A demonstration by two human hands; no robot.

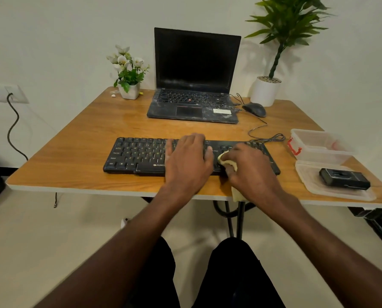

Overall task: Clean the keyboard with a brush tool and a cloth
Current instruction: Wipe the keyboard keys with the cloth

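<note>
- The counter [78, 150] carries everything, and the working things sit toward its near edge, within easy reach of the seated person, while the rest is pushed back by the wall.
- The laptop [194, 81] stands open and dark at the back, well apart from the work, likely so the wiping has free room.
- The tall plant [283, 25] in its white pot and the small flower pot [129, 85] sit at the far corners, out of the way.
- The keyboard [136, 154], the thing being cleaned, lies flat and square to the near edge, directly in front of the person.
- The clear box [319, 141] stands to the right of the keyboard, with its lid [312, 181] lying nearer beside it; a dark device [344, 180] rests on the lid. I judge this to be the kit, but cannot tell whether the dark device is the brush tool.
- The left hand [186, 158] lies flat on the middle keys, fingers spread and holding nothing, probably pinning the keyboard so it does not slide.
- The right hand [250, 167] is curled around the cloth, pressing it on the right part of the keyboard.
- The cloth [226, 162] is bunched under that hand, a loose end hanging past the near edge.
- The mouse [254, 109] sits beside the laptop.
</note>
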